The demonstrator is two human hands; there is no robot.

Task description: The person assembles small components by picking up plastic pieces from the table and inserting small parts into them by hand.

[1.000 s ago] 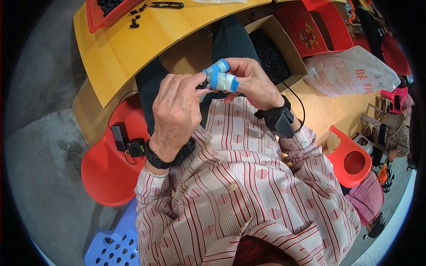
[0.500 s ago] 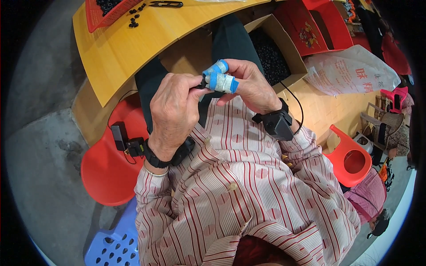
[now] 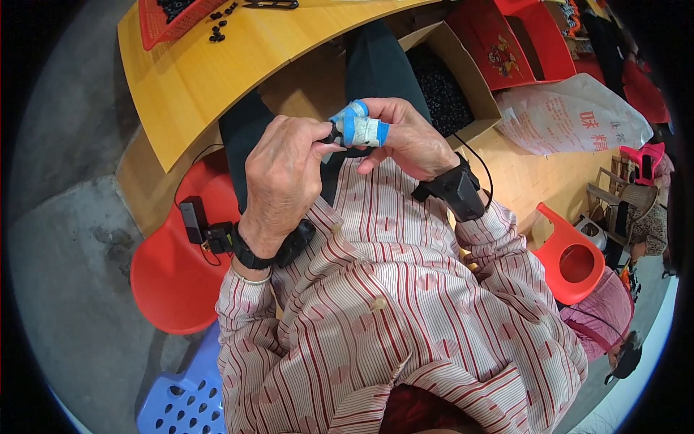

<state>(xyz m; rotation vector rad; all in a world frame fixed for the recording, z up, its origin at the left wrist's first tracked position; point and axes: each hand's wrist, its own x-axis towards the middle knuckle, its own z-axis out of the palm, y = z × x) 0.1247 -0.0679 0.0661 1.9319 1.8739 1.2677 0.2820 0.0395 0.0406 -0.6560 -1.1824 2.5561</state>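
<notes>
My left hand pinches a small black piece between thumb and forefinger, in front of my chest. My right hand meets it from the other side, its thumb and forefinger closed on the same piece. Blue and whitish tape wraps these two right fingertips. Most of the piece is covered by the fingers, so its exact kind does not show. Below the hands is my striped shirt.
A yellow table curves ahead, with loose black parts, thread snips and a red basket of black parts. Right of my knees, a cardboard box holds many black parts. Red chair at left; plastic bag at right.
My right wrist has turned slightly, and the taped fingers have shifted a little around the black piece. The left hand keeps nearly the same pinch.
</notes>
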